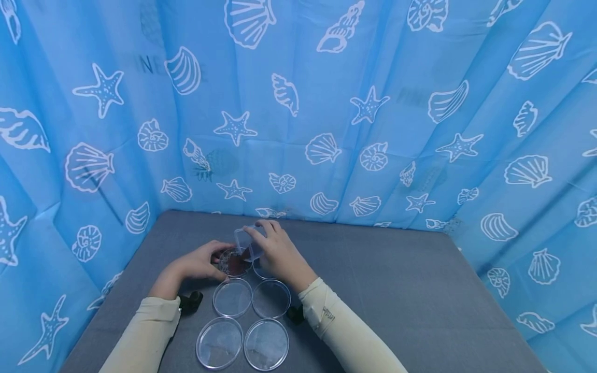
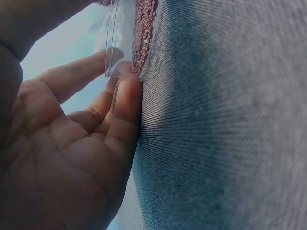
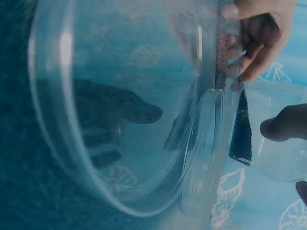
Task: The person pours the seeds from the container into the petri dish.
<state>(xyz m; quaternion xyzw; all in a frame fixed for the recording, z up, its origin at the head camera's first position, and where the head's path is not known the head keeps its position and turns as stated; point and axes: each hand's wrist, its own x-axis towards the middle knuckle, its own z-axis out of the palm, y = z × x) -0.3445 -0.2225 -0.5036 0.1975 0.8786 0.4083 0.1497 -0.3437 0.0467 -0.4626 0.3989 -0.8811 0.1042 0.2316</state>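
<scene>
Toward the far left of the table, my left hand [image 1: 201,260] grips the side of a clear petri dish [image 2: 117,43] that holds reddish-brown granules [image 1: 237,265]. In the left wrist view, its thumb and fingers curl about the dish's edge, close to the cloth. My right hand [image 1: 281,255] holds a clear plastic box [image 1: 242,239], tilted with its mouth over that dish. Dark granules [image 3: 242,132] lie along the lower side of the box, at its mouth. Beneath the right hand, another petri dish [image 1: 261,271] is partly hidden.
Nearer the front, clear petri dishes stand close together in two rows: a left dish [image 1: 232,299] and right dish [image 1: 271,300], then a front left dish [image 1: 219,343] and front right dish [image 1: 266,344]. A grey cloth [image 1: 392,290] covers the table. A blue shell-patterned curtain [image 1: 298,129] surrounds it.
</scene>
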